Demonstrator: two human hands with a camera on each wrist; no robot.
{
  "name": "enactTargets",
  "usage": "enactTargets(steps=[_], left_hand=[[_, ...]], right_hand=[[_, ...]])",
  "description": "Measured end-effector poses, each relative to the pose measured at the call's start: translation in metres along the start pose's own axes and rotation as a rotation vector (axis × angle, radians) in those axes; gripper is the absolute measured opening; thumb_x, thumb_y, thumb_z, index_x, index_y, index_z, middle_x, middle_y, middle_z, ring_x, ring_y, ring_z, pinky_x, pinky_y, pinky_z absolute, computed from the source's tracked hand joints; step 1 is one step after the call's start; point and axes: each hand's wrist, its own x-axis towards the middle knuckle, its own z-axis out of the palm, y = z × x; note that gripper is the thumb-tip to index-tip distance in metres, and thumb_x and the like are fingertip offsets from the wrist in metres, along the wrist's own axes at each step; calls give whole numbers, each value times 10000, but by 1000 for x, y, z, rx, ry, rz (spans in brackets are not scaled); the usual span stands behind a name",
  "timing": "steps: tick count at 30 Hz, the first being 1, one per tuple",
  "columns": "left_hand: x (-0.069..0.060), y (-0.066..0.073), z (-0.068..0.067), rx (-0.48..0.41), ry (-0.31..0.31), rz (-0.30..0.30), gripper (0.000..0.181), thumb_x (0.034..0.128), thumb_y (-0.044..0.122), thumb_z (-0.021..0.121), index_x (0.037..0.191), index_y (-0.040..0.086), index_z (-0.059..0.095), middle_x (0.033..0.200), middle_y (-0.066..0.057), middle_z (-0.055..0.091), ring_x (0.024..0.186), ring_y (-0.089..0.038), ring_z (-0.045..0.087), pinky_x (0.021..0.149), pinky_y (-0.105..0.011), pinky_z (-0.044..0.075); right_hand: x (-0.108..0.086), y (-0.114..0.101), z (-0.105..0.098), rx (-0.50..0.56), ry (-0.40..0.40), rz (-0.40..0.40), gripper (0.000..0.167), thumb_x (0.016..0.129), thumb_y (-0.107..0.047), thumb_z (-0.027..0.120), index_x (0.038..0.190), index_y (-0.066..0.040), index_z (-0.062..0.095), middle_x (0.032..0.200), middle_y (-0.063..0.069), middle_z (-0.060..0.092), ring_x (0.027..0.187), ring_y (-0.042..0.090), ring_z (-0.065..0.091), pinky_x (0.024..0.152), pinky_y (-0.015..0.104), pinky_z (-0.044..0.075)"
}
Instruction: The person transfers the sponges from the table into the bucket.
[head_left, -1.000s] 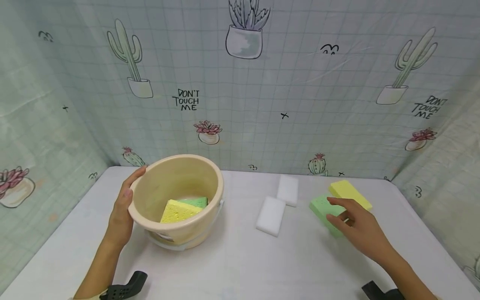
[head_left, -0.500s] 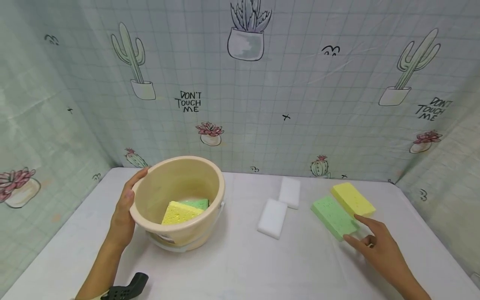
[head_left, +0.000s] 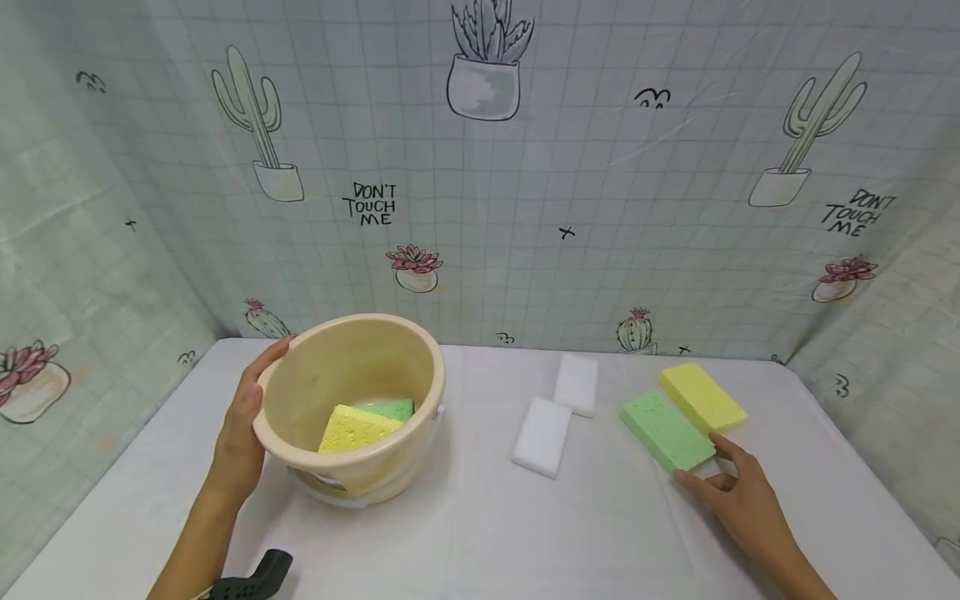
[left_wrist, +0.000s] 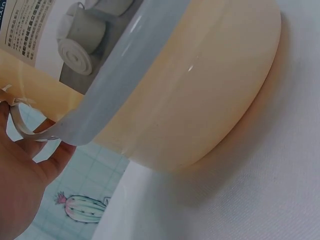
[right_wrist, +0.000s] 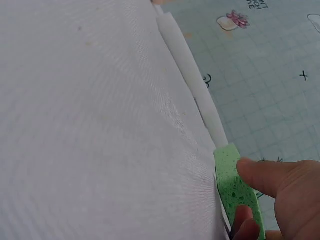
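The right hand [head_left: 742, 504], up over the green sponge [head_left: 663, 429] a second ago, now pinches that sponge's near end on the table [head_left: 480, 537], just beside a yellow sponge [head_left: 702, 396], though some fingers are hard to see, while the left hand [head_left: 242, 429] still holds the bucket [head_left: 348, 358].

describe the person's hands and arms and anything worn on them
The left hand and right hand are bare, without gloves. The visible forearms look sleeveless; the left one wears a curved black device with small holes.
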Motion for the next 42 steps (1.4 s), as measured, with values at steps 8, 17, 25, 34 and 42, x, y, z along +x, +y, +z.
enactTargets(steps=[8, 17, 25, 34, 42], left_hand=[[0, 0, 0, -4, 11, -14, 543, 1014, 348, 202, 1514, 143, 255, 1539, -59, 229, 1351, -188, 279, 1008, -163, 297], [-1, 0, -1, 0, 9, -8, 538, 1016, 336, 201, 1516, 141, 251, 1536, -59, 235, 1348, -180, 284, 1003, -159, 300], [0, 3, 1, -2, 17, -27, 535, 1012, 337, 214, 1515, 161, 257, 1537, -45, 234, 1350, -176, 278, 997, -158, 305], [2, 3, 1, -26, 20, -27, 538, 1011, 342, 222, 1513, 152, 261, 1533, -53, 236, 1350, -179, 276, 1001, -159, 302], [1, 1, 0, -1, 18, -22, 534, 1015, 341, 208, 1515, 160, 258, 1539, -46, 230, 1353, -172, 277, 1001, -155, 301]], right_hand=[[6, 0, 2, -36, 17, 21, 959, 833, -462, 707, 1470, 60, 215, 852, 108, 586, 592, 111, 537, 546, 242, 402], [7, -2, 1, -38, 20, 54, 970, 827, -511, 689, 1482, 29, 220, 902, 86, 633, 734, 93, 546, 627, 215, 404], [4, -6, -2, 26, 63, 65, 916, 821, -474, 715, 1462, 19, 286, 1078, 136, 612, 803, -44, 555, 636, 171, 460], [-1, -25, -12, 158, 2, -50, 785, 885, -372, 678, 1481, -60, 272, 964, 69, 669, 848, 45, 641, 691, 152, 447], [-1, -60, -11, 184, 1, -150, 694, 884, -284, 697, 1456, -105, 348, 975, 59, 644, 888, 20, 599, 699, 160, 472]])
